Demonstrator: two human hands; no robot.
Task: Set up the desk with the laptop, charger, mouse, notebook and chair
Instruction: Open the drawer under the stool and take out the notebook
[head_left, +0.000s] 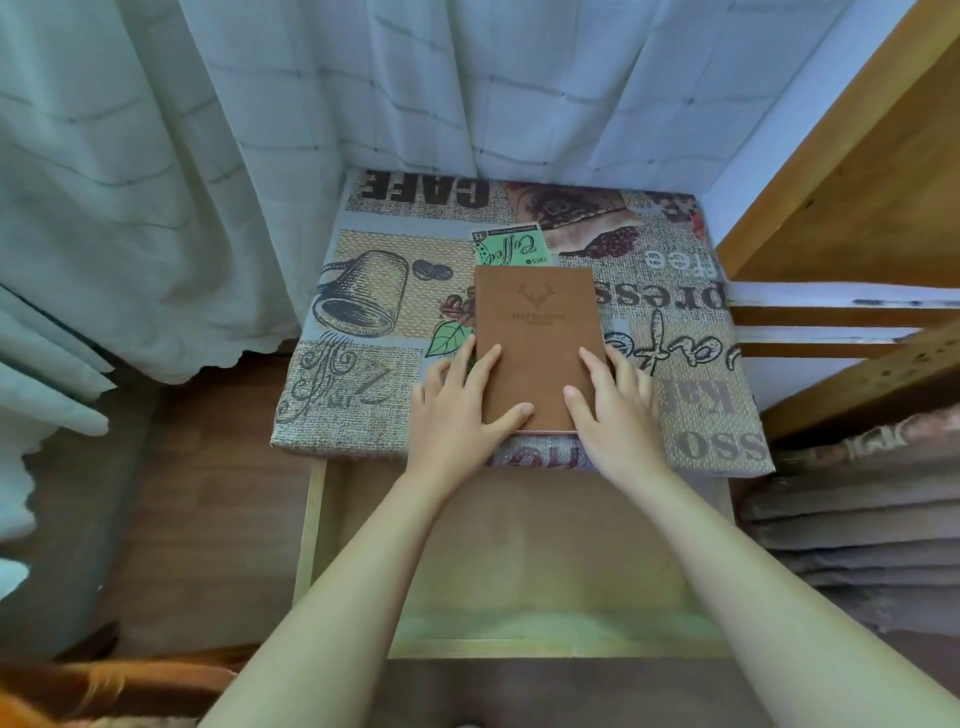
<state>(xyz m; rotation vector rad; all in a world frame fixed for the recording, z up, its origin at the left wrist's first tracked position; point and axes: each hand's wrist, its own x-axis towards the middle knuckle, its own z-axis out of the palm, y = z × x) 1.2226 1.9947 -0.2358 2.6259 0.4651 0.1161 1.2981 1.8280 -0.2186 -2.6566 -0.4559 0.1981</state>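
A brown notebook (537, 338) with a deer-head emblem lies flat on the small desk (374, 364), which is covered with a coffee-print cloth. My left hand (457, 410) rests on the notebook's near left corner, thumb on the cover and fingers along its left edge. My right hand (608, 410) holds the near right corner the same way. Both hands grip the book by its sides. No laptop, charger, mouse or chair shows in this view.
An open wooden drawer (311, 519) juts out under the desk toward me. White curtains (156, 182) hang behind and to the left. A wooden frame (857, 156) and stacked brown cushions (852, 519) stand on the right. Brown floor lies at the left.
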